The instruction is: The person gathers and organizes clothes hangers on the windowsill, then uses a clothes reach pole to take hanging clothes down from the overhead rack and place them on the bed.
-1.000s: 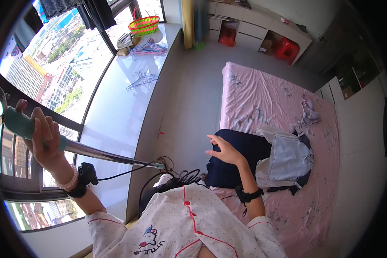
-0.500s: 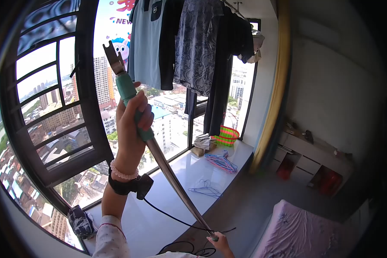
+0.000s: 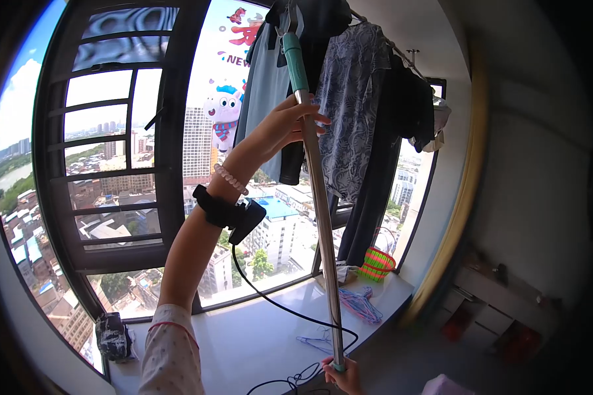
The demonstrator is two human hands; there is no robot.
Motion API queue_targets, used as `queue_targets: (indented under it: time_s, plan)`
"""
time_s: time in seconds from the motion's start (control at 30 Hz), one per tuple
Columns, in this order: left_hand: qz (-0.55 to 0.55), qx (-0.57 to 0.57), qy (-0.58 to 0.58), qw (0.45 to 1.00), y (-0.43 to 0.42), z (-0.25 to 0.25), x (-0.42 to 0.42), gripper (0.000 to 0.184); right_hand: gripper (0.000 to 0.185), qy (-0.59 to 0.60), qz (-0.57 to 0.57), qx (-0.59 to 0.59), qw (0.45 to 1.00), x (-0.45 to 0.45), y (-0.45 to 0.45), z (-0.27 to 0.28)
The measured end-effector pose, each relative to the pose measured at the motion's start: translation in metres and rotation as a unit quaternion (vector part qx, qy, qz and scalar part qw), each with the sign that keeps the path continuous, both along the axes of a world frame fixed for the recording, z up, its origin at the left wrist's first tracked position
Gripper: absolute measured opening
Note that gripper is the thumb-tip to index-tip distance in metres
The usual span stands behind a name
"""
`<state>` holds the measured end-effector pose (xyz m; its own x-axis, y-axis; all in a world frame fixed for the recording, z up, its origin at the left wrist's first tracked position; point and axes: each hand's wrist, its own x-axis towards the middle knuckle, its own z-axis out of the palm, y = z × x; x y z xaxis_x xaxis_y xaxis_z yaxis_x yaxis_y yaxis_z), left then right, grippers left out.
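A metal clothes pole (image 3: 321, 217) with a green sleeve near its top runs steeply up through the view. My left hand (image 3: 288, 126) is raised and curls its fingers around the shaft just below the green sleeve. Low in the view, my right hand (image 3: 342, 376) grips the pole's bottom end. The forked tip reaches up among the hanging clothes at the top; whether it touches a hanger I cannot tell. Closest to the tip are a grey-blue shirt with black sleeves (image 3: 265, 85) and a dark garment (image 3: 326, 16). A patterned grey top (image 3: 352, 105) hangs to their right.
Large windows stand behind the white sill (image 3: 244, 342). On it lie coloured hangers (image 3: 360, 305), a green-and-red basket (image 3: 377, 264) and a dark bundle (image 3: 114, 337). A black cable (image 3: 277, 304) trails from the device on my left wrist. A yellow curtain (image 3: 449, 237) hangs at right.
The pole has swung more upright, its forked tip rising rightward into the clothes. My left hand has moved up and right, from the green sleeve to the metal shaft. The view has shifted.
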<state>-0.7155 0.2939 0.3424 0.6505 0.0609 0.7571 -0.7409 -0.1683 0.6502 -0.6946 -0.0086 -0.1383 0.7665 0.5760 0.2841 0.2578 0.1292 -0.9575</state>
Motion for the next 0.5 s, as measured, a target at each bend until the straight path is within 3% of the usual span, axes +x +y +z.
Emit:
queue_targets:
  time_s: [0.03,0.1,0.13,0.23,0.27,0.33,0.4,0.43,0.5]
  plan:
    - [0.016,0.060,0.014,0.998,-0.004,-0.006,0.004,0.044,0.026,0.038,0.090,-0.028,0.995,0.005,0.002,0.030]
    - [0.034,0.148,0.034,0.988,-0.010,-0.020,0.013,0.044,0.021,0.068,0.119,0.031,0.990,0.001,0.010,0.082]
    - [0.036,0.145,0.045,0.988,-0.014,-0.029,0.015,0.044,0.021,0.016,0.123,0.062,0.990,0.007,0.015,0.088]
    - [0.035,0.356,0.135,0.924,-0.021,-0.044,0.017,0.046,0.037,-0.019,0.109,0.043,0.993,0.027,0.018,0.113]
    - [0.028,0.354,0.144,0.924,-0.025,-0.055,0.019,0.046,0.039,-0.015,0.102,0.053,0.993,0.036,0.018,0.117]
    - [-0.083,0.458,0.278,0.840,-0.041,-0.090,0.024,0.051,0.042,-0.028,0.090,0.085,0.992,0.044,0.017,0.142]
    - [-0.083,0.547,0.331,0.764,-0.068,-0.122,0.018,0.057,0.045,-0.052,0.078,0.106,0.990,0.049,0.014,0.172]
    - [-0.108,0.542,0.338,0.762,-0.075,-0.136,0.021,0.061,0.039,-0.067,0.083,0.122,0.987,0.054,0.015,0.181]
    - [-0.091,0.468,0.264,0.838,-0.092,-0.144,0.025,0.053,0.037,-0.073,0.056,0.158,0.983,0.057,0.021,0.189]
